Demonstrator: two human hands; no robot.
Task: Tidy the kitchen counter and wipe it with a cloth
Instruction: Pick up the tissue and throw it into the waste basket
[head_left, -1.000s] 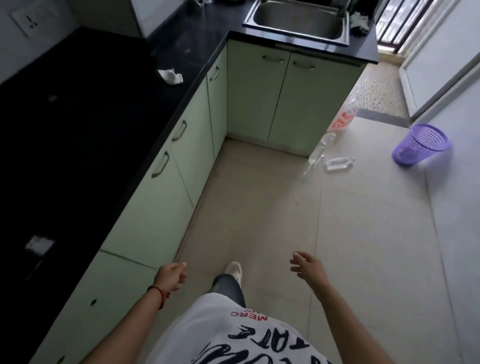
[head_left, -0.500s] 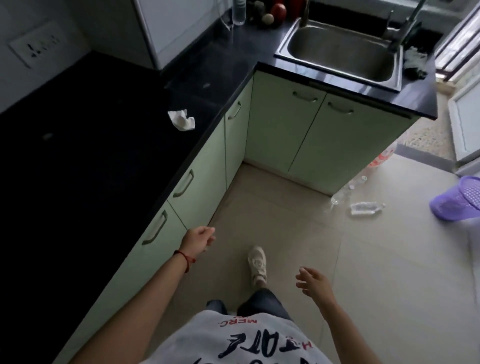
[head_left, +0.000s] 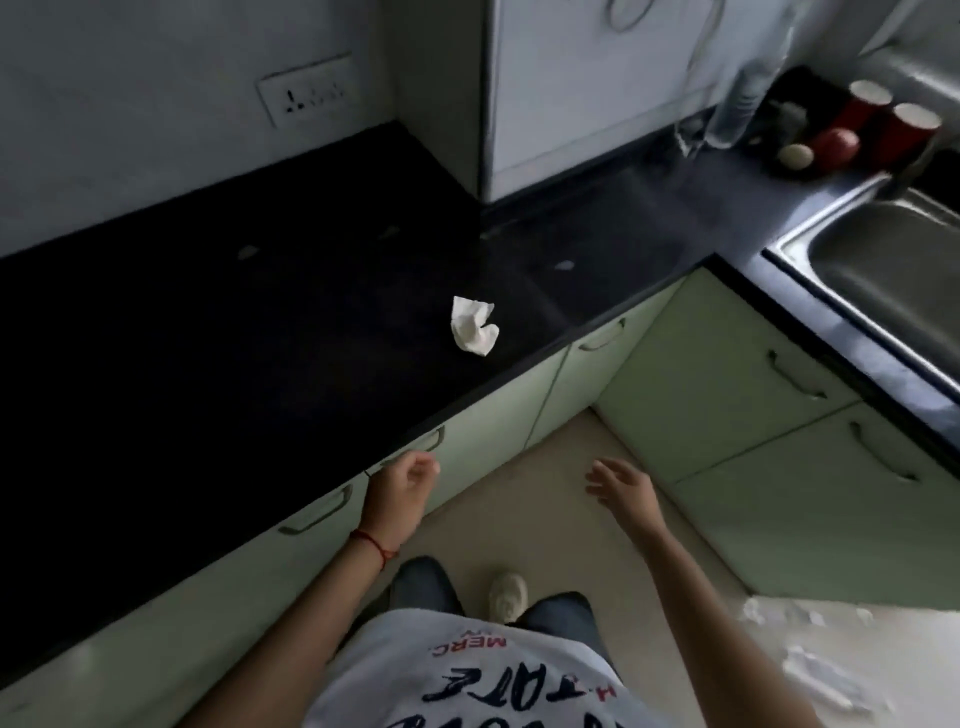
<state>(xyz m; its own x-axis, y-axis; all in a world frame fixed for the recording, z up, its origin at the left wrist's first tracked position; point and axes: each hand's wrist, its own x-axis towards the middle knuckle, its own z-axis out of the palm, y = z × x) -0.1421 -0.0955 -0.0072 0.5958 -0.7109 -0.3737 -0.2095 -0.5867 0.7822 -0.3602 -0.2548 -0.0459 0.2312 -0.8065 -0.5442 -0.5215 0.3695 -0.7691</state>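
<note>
The counter (head_left: 218, 364), black and bare for most of its run, has its front edge just beside my left hand (head_left: 397, 493); that hand hangs in front of the green cabinet doors with its fingers loosely curled inward, holding nothing. A red thread bracelet (head_left: 371, 545) circles that wrist. My right hand (head_left: 621, 486) is out over the floor, well apart from the left, fingers spread and relaxed, also holding nothing.

Just past my left fingertips a metal door handle (head_left: 428, 441) sits under the counter's lip. Further ahead of that hand, up on the dark top and near its front edge, lies a crumpled white cloth (head_left: 474, 326), touched by neither hand. Beyond it a few pale smudges show on the stone.

Ahead and to the right of my right hand, the counter turns a corner and a steel sink (head_left: 883, 291) is let into it. Behind the sink, against the wall, stand two red cups (head_left: 893, 127), a red round fruit (head_left: 836, 145), a pale round one (head_left: 795, 155) and a clear bottle (head_left: 735, 111). Far ahead of my left hand a white switch plate (head_left: 306, 93) sits on the wall.

Below me I see my white printed shirt, jeans and one pale shoe (head_left: 508, 597) on the tile floor.
</note>
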